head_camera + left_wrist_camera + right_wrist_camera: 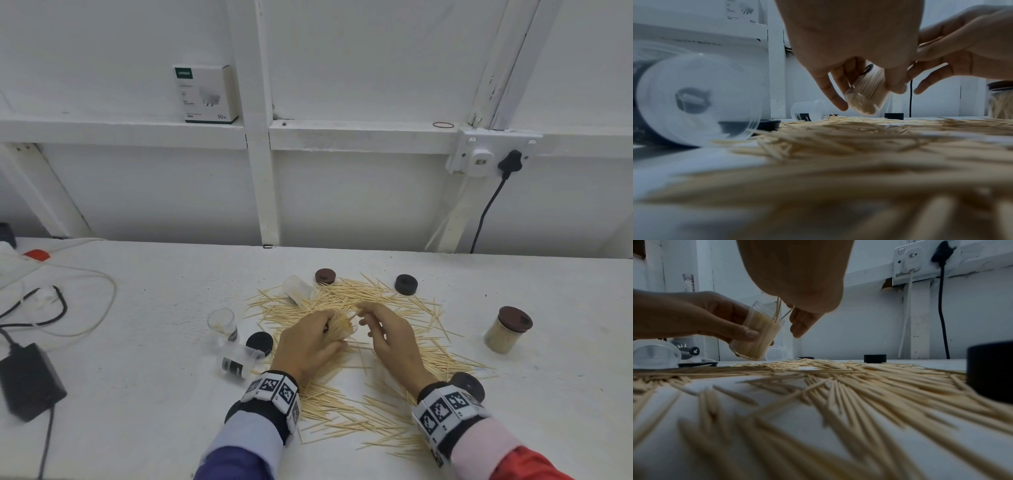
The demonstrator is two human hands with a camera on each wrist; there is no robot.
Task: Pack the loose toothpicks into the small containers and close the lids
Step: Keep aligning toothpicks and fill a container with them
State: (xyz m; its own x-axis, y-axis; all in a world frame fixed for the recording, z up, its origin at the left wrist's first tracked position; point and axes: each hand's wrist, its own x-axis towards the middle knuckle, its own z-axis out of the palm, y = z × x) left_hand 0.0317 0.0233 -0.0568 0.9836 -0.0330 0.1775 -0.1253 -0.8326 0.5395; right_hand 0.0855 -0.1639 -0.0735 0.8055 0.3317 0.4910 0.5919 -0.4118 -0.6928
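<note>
White table; left hand gripping toothpick-filled container, right fingers pinching toothpicks.

left hand gripping tilted container — packed full, loose toothpicks below

- left hand raised off table, fingers and thumb curled round a tilted container
- right hand just beside it, fingertips pinching a few toothpicks at its mouth
- both wrists low
</note>
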